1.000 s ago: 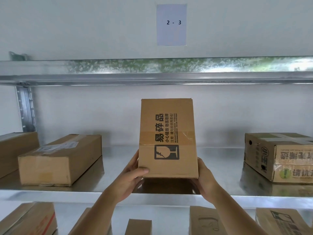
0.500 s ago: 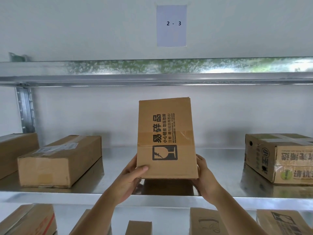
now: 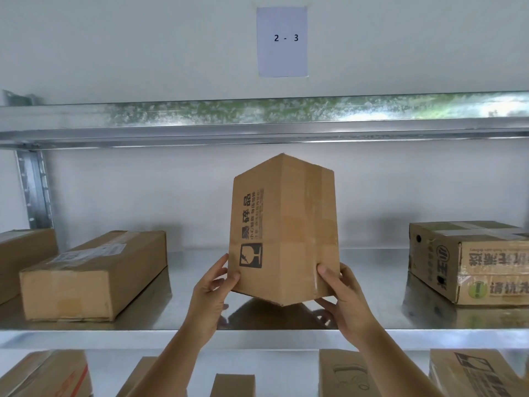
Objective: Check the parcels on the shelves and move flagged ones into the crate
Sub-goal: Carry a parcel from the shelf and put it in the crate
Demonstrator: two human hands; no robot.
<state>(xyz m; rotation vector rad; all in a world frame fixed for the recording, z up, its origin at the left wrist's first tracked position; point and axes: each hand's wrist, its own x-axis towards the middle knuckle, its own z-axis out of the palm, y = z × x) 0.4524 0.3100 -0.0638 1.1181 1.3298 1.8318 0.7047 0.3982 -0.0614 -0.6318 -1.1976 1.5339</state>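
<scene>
**Inspector:** Fingers?

**Assistant:** Left hand (image 3: pixel 210 293) grips the parcel (image 3: pixel 283 230) at its lower left face, beside the fragile mark; right hand (image 3: pixel 343 296) grips the lower right face, thumb on the cardboard.

**Inspector:** Position?

**Assistant:** Held clear above the front edge of the metal shelf (image 3: pixel 372 282), long axis upright, one vertical corner turned toward the camera. Both hands equally near. No crate is visible; I judge inspection is ongoing.

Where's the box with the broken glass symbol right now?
In the head view, the fragile-marked box is centre frame, held up above the middle shelf between the left hand and right hand, under the 2-3 sign.
</scene>
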